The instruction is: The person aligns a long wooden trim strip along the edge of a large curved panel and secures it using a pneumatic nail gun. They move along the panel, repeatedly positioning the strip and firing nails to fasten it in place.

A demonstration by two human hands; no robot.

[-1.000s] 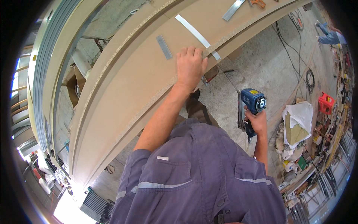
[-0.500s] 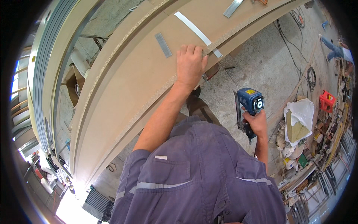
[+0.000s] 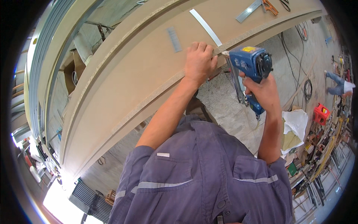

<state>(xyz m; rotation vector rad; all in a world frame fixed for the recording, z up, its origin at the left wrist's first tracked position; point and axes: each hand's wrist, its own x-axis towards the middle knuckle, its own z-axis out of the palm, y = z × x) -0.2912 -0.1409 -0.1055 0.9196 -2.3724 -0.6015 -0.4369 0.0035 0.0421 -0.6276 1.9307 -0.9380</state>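
Observation:
A long curved wooden panel (image 3: 123, 93) with raised rims stretches across in front of me. My left hand (image 3: 200, 61) grips its near rim, fingers bent over the edge. In my right hand (image 3: 263, 89) is a blue nail gun (image 3: 246, 63), held by its handle. The gun's nose meets the same rim, just right of my left hand; whether the trigger is pressed I cannot tell. A narrow white strip (image 3: 205, 27) lies across the panel, its near end at the rim close to the nose. Left of it rests a strip of nails (image 3: 174, 39).
A metal square (image 3: 249, 10) and an orange-handled tool (image 3: 271, 7) lie farther along the panel. Cables (image 3: 307, 89) coil on the concrete floor. To the right are a red crate (image 3: 321, 114), white sheeting (image 3: 296, 121) and scrap. A person (image 3: 338, 84) is at the far right.
My right hand has brought the nail gun up and forward, from beside my body to the panel's rim. My left hand keeps its grip; the view has shifted slightly.

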